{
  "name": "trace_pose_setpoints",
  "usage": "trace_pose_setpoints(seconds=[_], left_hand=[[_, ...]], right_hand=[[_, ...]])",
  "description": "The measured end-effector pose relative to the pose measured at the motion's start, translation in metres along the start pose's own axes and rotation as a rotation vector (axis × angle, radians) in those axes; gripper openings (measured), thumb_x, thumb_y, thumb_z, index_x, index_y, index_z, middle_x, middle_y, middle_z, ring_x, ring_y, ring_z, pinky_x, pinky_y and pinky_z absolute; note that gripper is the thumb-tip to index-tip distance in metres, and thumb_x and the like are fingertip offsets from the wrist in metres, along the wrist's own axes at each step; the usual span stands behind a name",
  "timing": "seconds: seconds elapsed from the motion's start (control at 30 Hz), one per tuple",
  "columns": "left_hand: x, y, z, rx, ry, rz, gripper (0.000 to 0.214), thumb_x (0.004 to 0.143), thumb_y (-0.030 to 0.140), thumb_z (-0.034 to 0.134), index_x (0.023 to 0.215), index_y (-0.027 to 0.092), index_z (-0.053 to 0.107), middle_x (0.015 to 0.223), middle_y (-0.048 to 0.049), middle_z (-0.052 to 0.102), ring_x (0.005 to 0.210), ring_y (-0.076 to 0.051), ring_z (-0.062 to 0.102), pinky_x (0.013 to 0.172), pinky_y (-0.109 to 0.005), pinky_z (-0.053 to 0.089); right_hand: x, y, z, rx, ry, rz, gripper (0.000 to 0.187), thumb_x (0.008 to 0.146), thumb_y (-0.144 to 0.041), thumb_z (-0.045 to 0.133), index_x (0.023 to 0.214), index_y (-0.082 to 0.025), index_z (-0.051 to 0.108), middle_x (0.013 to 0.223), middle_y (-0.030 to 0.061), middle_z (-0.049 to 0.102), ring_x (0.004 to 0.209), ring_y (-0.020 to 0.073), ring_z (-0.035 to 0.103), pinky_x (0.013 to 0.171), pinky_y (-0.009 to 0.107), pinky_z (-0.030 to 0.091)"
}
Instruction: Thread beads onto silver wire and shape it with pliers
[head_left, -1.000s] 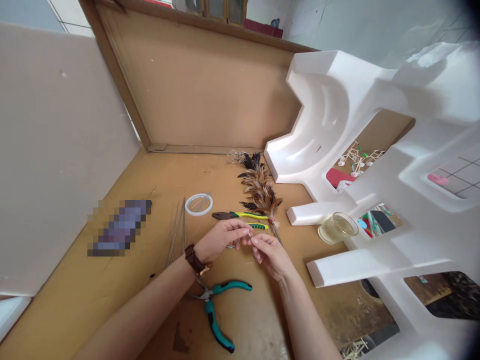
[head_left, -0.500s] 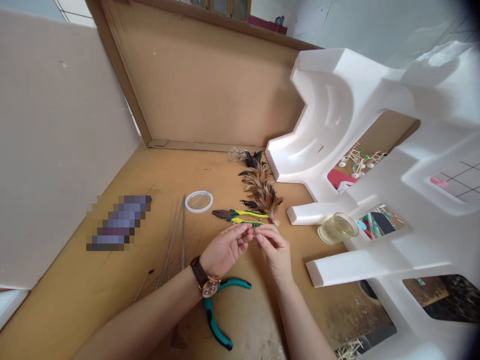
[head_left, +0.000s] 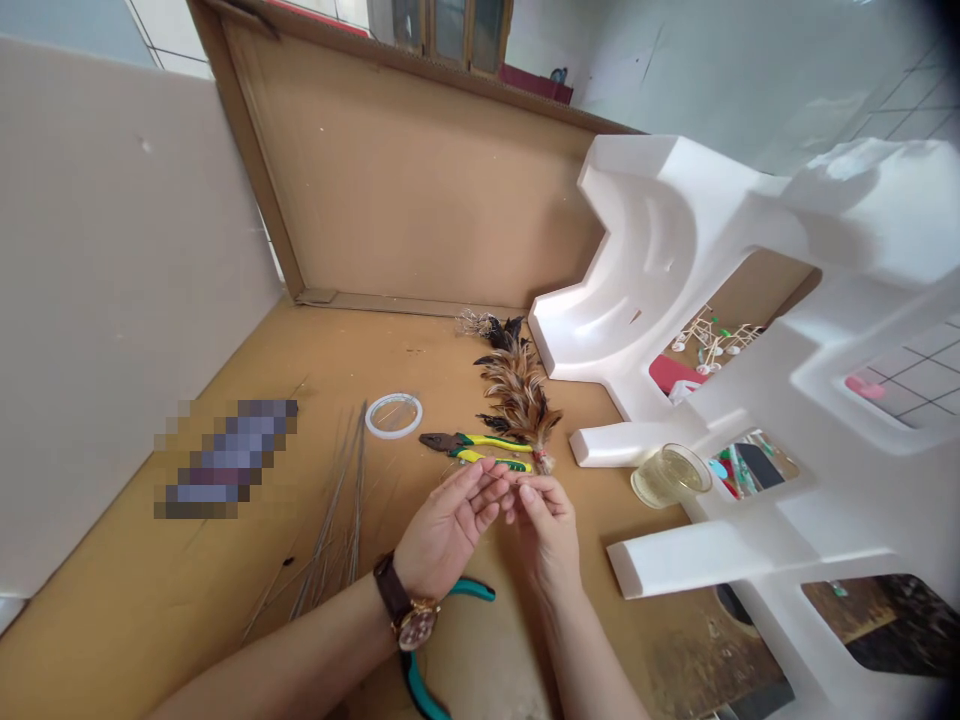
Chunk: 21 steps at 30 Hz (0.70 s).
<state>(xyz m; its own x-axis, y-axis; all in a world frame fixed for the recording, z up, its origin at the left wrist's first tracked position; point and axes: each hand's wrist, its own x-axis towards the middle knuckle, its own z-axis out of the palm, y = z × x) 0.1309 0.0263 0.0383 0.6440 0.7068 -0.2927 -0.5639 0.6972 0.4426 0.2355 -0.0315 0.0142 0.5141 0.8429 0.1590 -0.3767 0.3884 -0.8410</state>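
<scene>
My left hand, with a brown watch on its wrist, and my right hand meet fingertip to fingertip above the brown board. Both pinch something small between them that I cannot make out. My left palm is turned up toward me. Just beyond the fingertips lie yellow-green pliers and a bundle of brown and black feathers. Teal-handled pliers lie under my left wrist, partly hidden.
A clear tape ring and a bunch of thin wires lie to the left. A small glass cup stands beside big white foam packing on the right. Cardboard walls close the back and left.
My left hand has rolled palm-up and both hands have drawn slightly nearer to me. The view has tilted a little; the things on the board lie as before.
</scene>
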Motion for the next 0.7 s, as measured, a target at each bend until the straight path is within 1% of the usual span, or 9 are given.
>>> trace_pose_setpoints(seconds=[0.1,0.2,0.27,0.4,0.5,0.6,0.7], left_hand=[[-0.0012,-0.0004,0.0005,0.023,-0.063,0.053,0.011,0.08,0.018,0.058,0.084,0.012,0.067,0.077,-0.0027,0.07,0.07,-0.009,0.064,0.062,-0.017,0.051],[-0.0013,-0.0002,-0.002,0.073,-0.104,0.092,0.012,0.078,0.021,0.061,0.085,0.013,0.067,0.074,-0.0012,0.068,0.067,-0.009,0.063,0.061,-0.017,0.05],[-0.0018,-0.0005,-0.0037,0.125,-0.12,0.12,0.013,0.077,0.022,0.061,0.085,0.014,0.067,0.075,-0.0017,0.068,0.07,-0.01,0.062,0.06,-0.018,0.049],[-0.0034,-0.0009,-0.004,0.21,-0.117,0.128,0.013,0.077,0.022,0.061,0.085,0.015,0.068,0.083,-0.0041,0.068,0.081,-0.014,0.06,0.061,-0.021,0.047],[-0.003,0.0004,-0.0026,0.248,-0.101,0.112,0.013,0.077,0.024,0.062,0.084,0.015,0.068,0.08,-0.0045,0.069,0.075,-0.013,0.059,0.055,-0.019,0.043],[-0.0023,0.0027,-0.001,0.234,-0.076,0.1,0.014,0.075,0.024,0.063,0.083,0.015,0.068,0.078,-0.0041,0.068,0.069,-0.011,0.059,0.052,-0.018,0.04],[-0.003,0.0047,0.0008,0.237,-0.079,0.081,0.014,0.073,0.025,0.065,0.082,0.015,0.068,0.075,-0.0036,0.068,0.065,-0.01,0.059,0.051,-0.018,0.039]], right_hand=[[-0.001,-0.0023,0.005,0.154,0.015,0.084,0.005,0.074,-0.024,0.066,0.075,-0.02,0.064,0.082,0.0014,0.067,0.058,0.0087,0.054,0.049,0.019,0.041],[-0.0009,-0.0045,0.0068,0.21,0.005,0.153,0.007,0.073,-0.026,0.067,0.072,-0.02,0.063,0.08,0.0005,0.067,0.052,0.0071,0.051,0.045,0.018,0.039],[0.0004,-0.0051,0.0054,0.227,-0.004,0.155,0.007,0.073,-0.026,0.067,0.071,-0.02,0.063,0.077,-0.0003,0.067,0.046,0.0054,0.047,0.042,0.017,0.037],[0.0038,-0.0047,-0.0004,0.266,-0.014,0.15,0.008,0.072,-0.028,0.068,0.073,-0.021,0.065,0.074,-0.0017,0.067,0.04,0.0029,0.039,0.039,0.016,0.033],[0.0041,-0.0043,-0.0029,0.301,-0.039,0.182,0.01,0.071,-0.03,0.069,0.074,-0.022,0.066,0.077,-0.0014,0.068,0.04,0.0033,0.038,0.039,0.017,0.033],[0.0031,-0.0044,-0.0028,0.314,-0.067,0.196,0.012,0.069,-0.032,0.07,0.074,-0.022,0.067,0.08,-0.0007,0.068,0.043,0.0043,0.04,0.04,0.018,0.034],[0.003,-0.0048,-0.0023,0.275,-0.088,0.187,0.012,0.069,-0.033,0.071,0.071,-0.021,0.067,0.076,-0.0006,0.068,0.041,0.0043,0.041,0.04,0.018,0.034]])
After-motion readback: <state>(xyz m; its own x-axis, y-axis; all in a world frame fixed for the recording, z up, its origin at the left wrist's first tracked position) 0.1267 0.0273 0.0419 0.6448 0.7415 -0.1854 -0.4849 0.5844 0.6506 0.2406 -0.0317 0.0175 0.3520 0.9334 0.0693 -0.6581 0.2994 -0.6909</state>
